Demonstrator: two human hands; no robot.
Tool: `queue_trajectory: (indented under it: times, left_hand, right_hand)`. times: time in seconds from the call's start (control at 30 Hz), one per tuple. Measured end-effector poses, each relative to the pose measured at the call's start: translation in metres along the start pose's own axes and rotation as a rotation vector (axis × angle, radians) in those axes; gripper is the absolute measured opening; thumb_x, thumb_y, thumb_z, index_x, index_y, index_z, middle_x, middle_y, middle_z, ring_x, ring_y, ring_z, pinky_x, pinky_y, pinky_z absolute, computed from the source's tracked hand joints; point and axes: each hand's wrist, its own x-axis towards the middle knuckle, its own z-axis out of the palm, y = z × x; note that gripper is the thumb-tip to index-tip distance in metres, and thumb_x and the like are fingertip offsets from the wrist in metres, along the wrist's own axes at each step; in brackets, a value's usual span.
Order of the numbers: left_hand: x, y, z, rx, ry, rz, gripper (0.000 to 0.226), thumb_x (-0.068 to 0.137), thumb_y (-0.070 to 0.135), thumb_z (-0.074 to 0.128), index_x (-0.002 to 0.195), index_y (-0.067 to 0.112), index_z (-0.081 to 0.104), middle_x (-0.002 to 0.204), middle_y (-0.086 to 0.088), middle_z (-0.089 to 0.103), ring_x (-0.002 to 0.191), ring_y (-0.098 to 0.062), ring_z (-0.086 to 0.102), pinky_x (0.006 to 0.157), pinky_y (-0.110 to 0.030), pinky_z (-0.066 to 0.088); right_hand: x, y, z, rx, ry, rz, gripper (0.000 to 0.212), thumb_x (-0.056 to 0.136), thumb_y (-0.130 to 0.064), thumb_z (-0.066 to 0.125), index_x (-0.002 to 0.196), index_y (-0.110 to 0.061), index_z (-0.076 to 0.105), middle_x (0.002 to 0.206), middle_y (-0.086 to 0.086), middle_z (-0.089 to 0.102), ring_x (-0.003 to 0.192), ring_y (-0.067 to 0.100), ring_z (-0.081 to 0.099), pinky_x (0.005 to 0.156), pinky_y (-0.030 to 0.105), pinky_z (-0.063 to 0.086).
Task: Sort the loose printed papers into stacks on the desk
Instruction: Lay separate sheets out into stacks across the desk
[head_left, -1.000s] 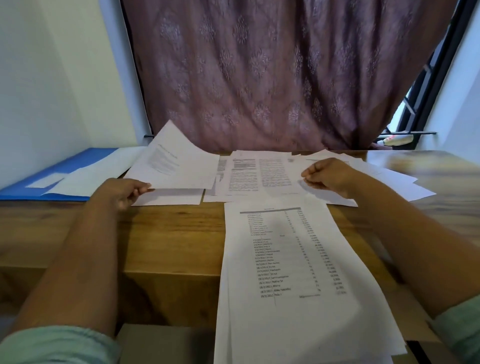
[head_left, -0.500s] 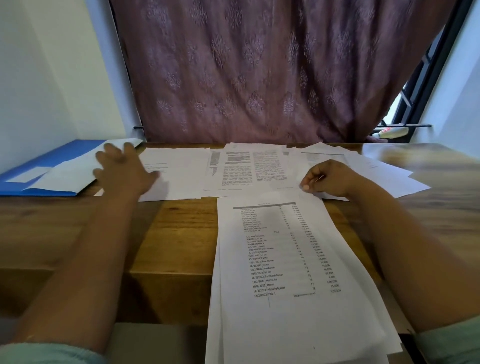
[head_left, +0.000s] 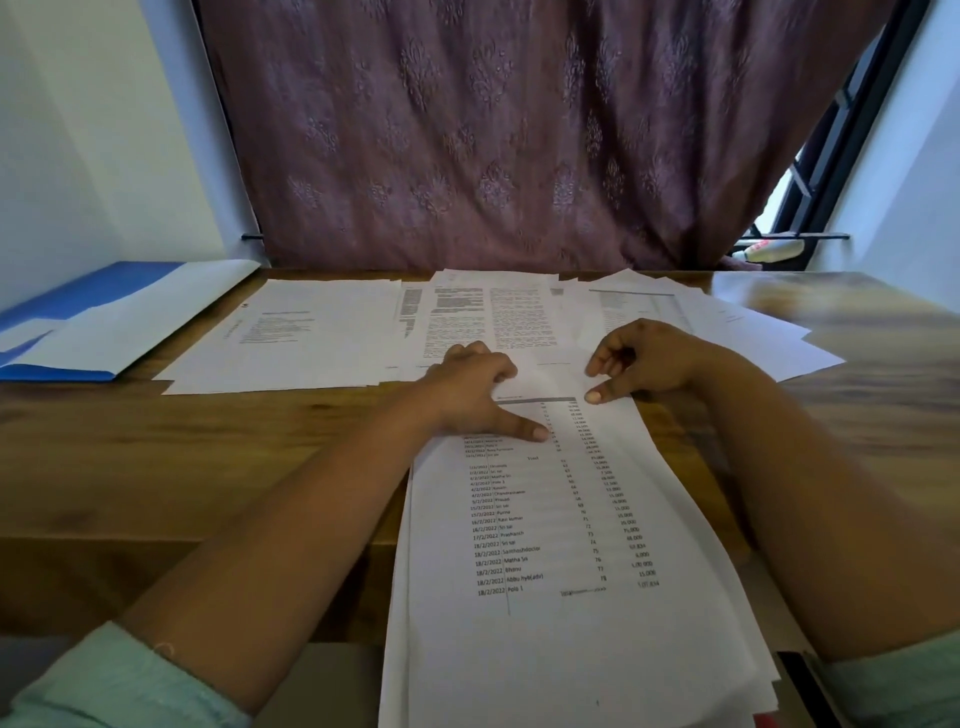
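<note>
Left hand (head_left: 467, 395) lies flat on the top of the near paper stack (head_left: 566, 571), fingers loosely spread, thumb stretched onto the printed table. Right hand (head_left: 644, 364) hovers at the stack's top right corner, fingers half curled, thumb tip touching the sheet; whether it pinches anything cannot be told. Stack is white sheets with rows of dates and numbers, overhanging the wooden desk (head_left: 208, 467) edge. More white sheets (head_left: 322, 338) fan out behind. Blue folder (head_left: 78, 296) far left, patterned purple curtain (head_left: 493, 130) behind.
</note>
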Motion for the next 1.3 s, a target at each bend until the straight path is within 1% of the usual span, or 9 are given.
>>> queue_trajectory:
  times: [0.3, 0.47, 0.53, 0.67, 0.8, 0.93, 1.03, 1.17, 1.3]
  left_hand:
    - [0.003, -0.006, 0.003, -0.051, 0.024, -0.005, 0.083, 0.058, 0.074, 0.075, 0.127, 0.037, 0.047, 0.123, 0.009, 0.044, 0.115, -0.012, 0.037, 0.086, -0.033, 0.039]
    - [0.002, -0.006, 0.003, -0.058, 0.027, -0.002, 0.079, 0.061, 0.071, 0.076, 0.125, 0.037, 0.047, 0.124, 0.009, 0.043, 0.116, -0.012, 0.037, 0.09, -0.035, 0.04]
    - [0.002, -0.006, 0.002, -0.068, 0.018, -0.006, 0.077, 0.062, 0.068, 0.077, 0.125, 0.036, 0.047, 0.126, 0.009, 0.041, 0.117, -0.012, 0.034, 0.09, -0.034, 0.038]
    - [0.003, -0.005, 0.002, -0.087, 0.023, -0.005, 0.071, 0.062, 0.066, 0.078, 0.119, 0.035, 0.048, 0.126, 0.009, 0.041, 0.116, -0.011, 0.033, 0.087, -0.033, 0.037]
    - [0.001, -0.006, 0.004, -0.122, 0.047, -0.007, 0.086, 0.06, 0.065, 0.08, 0.13, 0.035, 0.039, 0.123, 0.01, 0.042, 0.118, -0.012, 0.037, 0.096, -0.037, 0.044]
    - [0.0, -0.006, 0.004, -0.056, 0.106, 0.012, 0.103, 0.055, 0.07, 0.079, 0.14, 0.036, 0.034, 0.13, 0.011, 0.036, 0.122, -0.01, 0.028, 0.096, -0.038, 0.037]
    - [-0.003, -0.004, 0.002, -0.007, 0.145, 0.053, 0.096, 0.054, 0.074, 0.076, 0.134, 0.038, 0.038, 0.128, 0.012, 0.036, 0.116, -0.008, 0.024, 0.096, -0.04, 0.03]
    - [-0.003, -0.002, 0.001, 0.02, 0.185, 0.071, 0.089, 0.054, 0.075, 0.075, 0.126, 0.037, 0.039, 0.124, 0.013, 0.039, 0.112, -0.007, 0.025, 0.094, -0.039, 0.03]
    - [-0.006, 0.001, 0.0, 0.023, 0.203, 0.071, 0.089, 0.056, 0.072, 0.078, 0.126, 0.035, 0.036, 0.116, 0.015, 0.035, 0.109, -0.007, 0.025, 0.091, -0.037, 0.03]
  right_hand:
    - [0.0, -0.002, -0.002, -0.031, -0.061, 0.032, 0.038, 0.074, -0.04, 0.081, 0.106, -0.025, 0.068, 0.11, -0.006, 0.055, 0.099, 0.013, 0.052, 0.084, 0.025, 0.043]
    - [0.0, -0.002, -0.001, -0.036, -0.084, 0.035, 0.024, 0.076, -0.041, 0.079, 0.094, -0.028, 0.07, 0.11, -0.007, 0.054, 0.102, 0.016, 0.051, 0.092, 0.032, 0.046]
    - [0.0, -0.001, 0.0, -0.035, -0.088, 0.027, 0.02, 0.076, -0.041, 0.079, 0.089, -0.028, 0.07, 0.108, -0.009, 0.055, 0.098, 0.015, 0.052, 0.089, 0.031, 0.046]
    - [-0.002, -0.003, 0.001, 0.01, -0.026, -0.044, 0.035, 0.074, -0.034, 0.083, 0.103, -0.03, 0.063, 0.103, -0.009, 0.056, 0.091, 0.013, 0.054, 0.075, 0.02, 0.044]
    - [-0.004, -0.005, -0.001, 0.069, 0.055, -0.096, 0.028, 0.076, -0.021, 0.082, 0.098, -0.027, 0.064, 0.096, -0.004, 0.064, 0.086, 0.016, 0.059, 0.072, 0.019, 0.046]
    - [-0.011, -0.004, -0.01, 0.36, 0.063, -0.089, 0.014, 0.086, -0.01, 0.071, 0.099, -0.016, 0.071, 0.096, 0.002, 0.072, 0.092, 0.021, 0.069, 0.083, 0.028, 0.057]
    - [-0.016, -0.006, -0.013, 0.551, 0.012, -0.088, 0.013, 0.091, -0.007, 0.063, 0.1, -0.014, 0.068, 0.098, 0.003, 0.073, 0.092, 0.019, 0.071, 0.081, 0.027, 0.058]
    - [-0.018, -0.009, -0.015, 0.653, -0.041, -0.096, 0.013, 0.093, -0.007, 0.058, 0.101, -0.014, 0.066, 0.097, 0.001, 0.074, 0.093, 0.017, 0.071, 0.085, 0.029, 0.057]
    - [-0.019, -0.01, -0.016, 0.718, -0.08, -0.114, 0.013, 0.094, -0.007, 0.056, 0.102, -0.012, 0.064, 0.094, -0.002, 0.074, 0.09, 0.013, 0.071, 0.078, 0.025, 0.059]
